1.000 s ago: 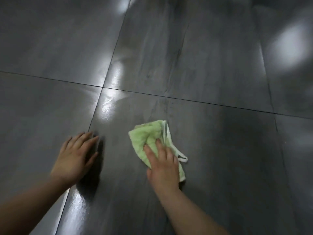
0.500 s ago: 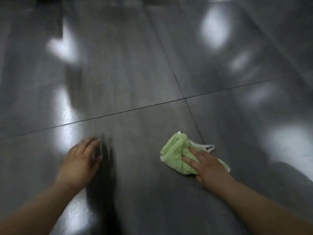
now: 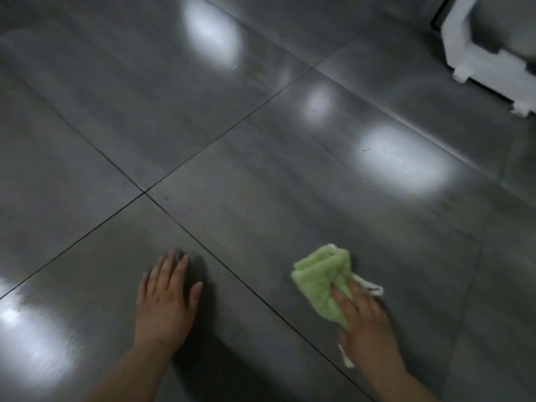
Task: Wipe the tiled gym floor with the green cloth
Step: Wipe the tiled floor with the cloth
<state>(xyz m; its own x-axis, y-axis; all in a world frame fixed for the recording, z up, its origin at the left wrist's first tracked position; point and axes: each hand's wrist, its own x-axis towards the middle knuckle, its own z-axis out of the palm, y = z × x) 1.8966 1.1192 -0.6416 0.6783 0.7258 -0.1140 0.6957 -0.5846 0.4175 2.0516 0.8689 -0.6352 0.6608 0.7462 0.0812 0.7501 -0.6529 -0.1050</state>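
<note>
Green cloth [image 3: 322,280] was pressed to tiled floor [image 3: 261,169] under straight fingers of right hand [image 3: 365,323] | bunched toward its 11 o'clock | left hand [image 3: 165,300] was spread flat, empty, at cloth's 9 o'clock

**White frame at the far right corner**

A white angular frame [image 3: 490,63] stands on the floor [image 3: 261,169] at the far right corner, cut off by the picture's edge. It bends round a grey inside. Small white tabs [image 3: 461,76] jut from its near side. It is blurred, and what it belongs to cannot be told.
</note>
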